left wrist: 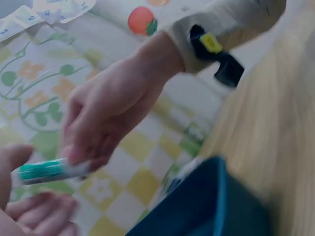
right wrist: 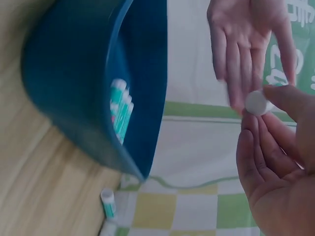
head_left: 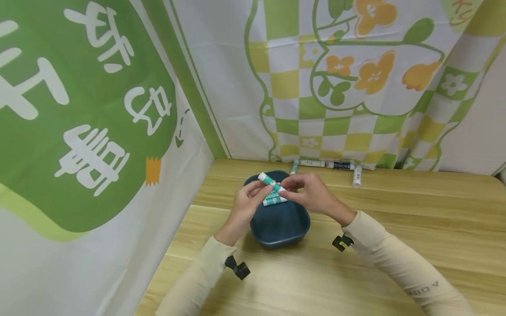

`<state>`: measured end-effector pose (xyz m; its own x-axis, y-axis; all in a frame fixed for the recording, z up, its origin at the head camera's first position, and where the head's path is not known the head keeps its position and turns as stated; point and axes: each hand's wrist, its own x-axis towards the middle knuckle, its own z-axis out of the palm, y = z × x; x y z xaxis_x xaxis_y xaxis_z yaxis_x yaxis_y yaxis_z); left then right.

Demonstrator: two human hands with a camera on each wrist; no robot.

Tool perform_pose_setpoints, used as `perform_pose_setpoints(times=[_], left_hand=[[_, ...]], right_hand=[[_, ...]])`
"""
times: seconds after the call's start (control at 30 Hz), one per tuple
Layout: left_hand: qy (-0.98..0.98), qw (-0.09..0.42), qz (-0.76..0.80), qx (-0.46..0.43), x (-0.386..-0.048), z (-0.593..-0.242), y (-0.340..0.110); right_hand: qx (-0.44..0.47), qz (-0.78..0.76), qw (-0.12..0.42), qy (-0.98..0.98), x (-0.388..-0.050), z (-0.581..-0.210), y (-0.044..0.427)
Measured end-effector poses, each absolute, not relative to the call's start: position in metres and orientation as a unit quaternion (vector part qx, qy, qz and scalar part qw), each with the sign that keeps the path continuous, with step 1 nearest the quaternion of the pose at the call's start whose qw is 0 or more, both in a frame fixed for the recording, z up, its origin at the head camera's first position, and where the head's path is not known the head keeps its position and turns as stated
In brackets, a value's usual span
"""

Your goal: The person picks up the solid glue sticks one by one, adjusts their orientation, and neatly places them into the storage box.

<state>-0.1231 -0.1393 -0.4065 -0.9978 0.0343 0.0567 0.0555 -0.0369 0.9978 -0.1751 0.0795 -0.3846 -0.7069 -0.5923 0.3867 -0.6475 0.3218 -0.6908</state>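
Note:
A green-and-white glue stick [head_left: 270, 180] is held above a dark blue bin [head_left: 278, 243]. My right hand [head_left: 316, 195] pinches its white end between thumb and fingers, also visible in the left wrist view. In the right wrist view my left hand [right wrist: 251, 37] has its fingers extended and its thumb apart, close to the stick; whether it touches the stick I cannot tell. More green-and-white glue sticks [right wrist: 120, 108] lie together inside the bin, partly hidden by the hands in the head view.
Along the back of the wooden table [head_left: 395, 219] lie a small green-and-white stick [head_left: 294, 166], a white tube [head_left: 312, 163], a dark-labelled tube [head_left: 341, 166] and another white tube [head_left: 357, 176]. A patterned cloth [head_left: 288, 87] hangs behind, and a green-and-white one [head_left: 158, 219] at the left.

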Motion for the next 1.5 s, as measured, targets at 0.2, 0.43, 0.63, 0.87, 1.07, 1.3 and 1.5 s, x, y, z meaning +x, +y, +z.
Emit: perform_pose_setpoints(times=[0.2,0.43,0.63,0.87,1.07,1.3,1.5], left_hand=[[-0.862,-0.051,-0.496,-0.093,-0.108,-0.409,-0.175],[-0.961,-0.081,-0.230,-0.130,-0.085,-0.426,-0.187],[-0.974,-0.080,-0.147,-0.152,-0.076,-0.440,-0.187],[-0.975,-0.070,-0.141,-0.154,-0.074,-0.445,-0.188],[-0.976,-0.080,-0.143,-0.145,-0.075,-0.446,-0.185],[-0.974,-0.097,-0.148,-0.140,-0.076,-0.440,-0.184],[-0.974,-0.104,-0.149,-0.137,-0.078,-0.441,-0.184]], right_hand=[[0.420,0.345,0.039,-0.838,-0.191,-0.391,0.083],[0.510,0.221,0.082,-0.827,-0.213,-0.412,0.081],[0.537,0.156,0.045,-0.828,-0.221,-0.426,0.071],[0.532,0.072,0.019,-0.843,-0.220,-0.434,0.059],[0.501,0.024,0.024,-0.865,-0.216,-0.438,0.053],[0.462,-0.023,0.031,-0.886,-0.216,-0.444,0.042],[0.438,-0.039,0.025,-0.898,-0.214,-0.446,0.037]])
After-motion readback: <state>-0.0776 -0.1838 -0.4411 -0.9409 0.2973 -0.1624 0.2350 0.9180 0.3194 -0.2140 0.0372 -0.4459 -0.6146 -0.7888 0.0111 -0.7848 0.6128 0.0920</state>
